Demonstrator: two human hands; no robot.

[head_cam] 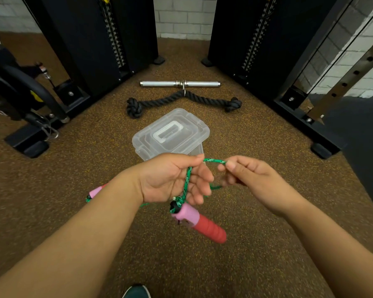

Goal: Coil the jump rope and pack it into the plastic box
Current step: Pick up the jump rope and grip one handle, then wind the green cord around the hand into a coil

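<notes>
At frame centre the left hand (172, 179) curls round the green braided jump rope (187, 179) while the right hand (252, 179) pinches its next stretch, so coiling looks barely begun. One pink-and-red ribbed handle (199, 222) dangles below; the other (96, 191) lies behind the left wrist. The clear plastic box (170, 134), lid shut, waits on the speckled floor (73, 179) above the hands.

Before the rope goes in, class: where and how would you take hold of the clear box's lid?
Probably by the raised rectangular handle at the middle of the lid, from above. The plastic box sits closed on the floor, top facing up, so curled fingers could hook it there.
</notes>
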